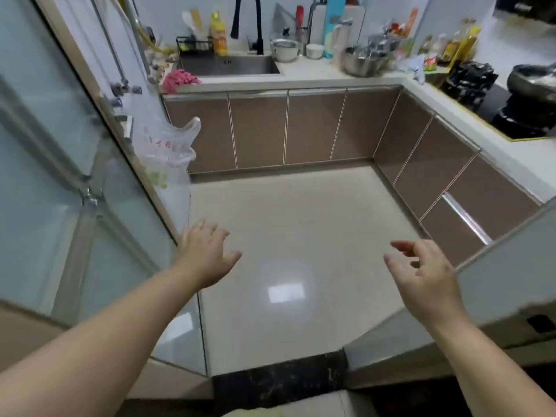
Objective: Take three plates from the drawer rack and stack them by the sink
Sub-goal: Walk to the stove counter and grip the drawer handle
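Both my hands, left hand (207, 254) and right hand (427, 275), hover empty above the floor (301, 224), fingers spread; the sink (231, 66) is far ahead.

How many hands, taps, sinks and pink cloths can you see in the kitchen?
Hands: 2, left hand and right hand, both empty
Taps: 1, black tap
Sinks: 1, metal sink
Pink cloths: 1, pink cloth
Total: 5

pink cloth (180, 80) counter edge | plastic bag (168, 152) hanging | wok (534, 79) on stove
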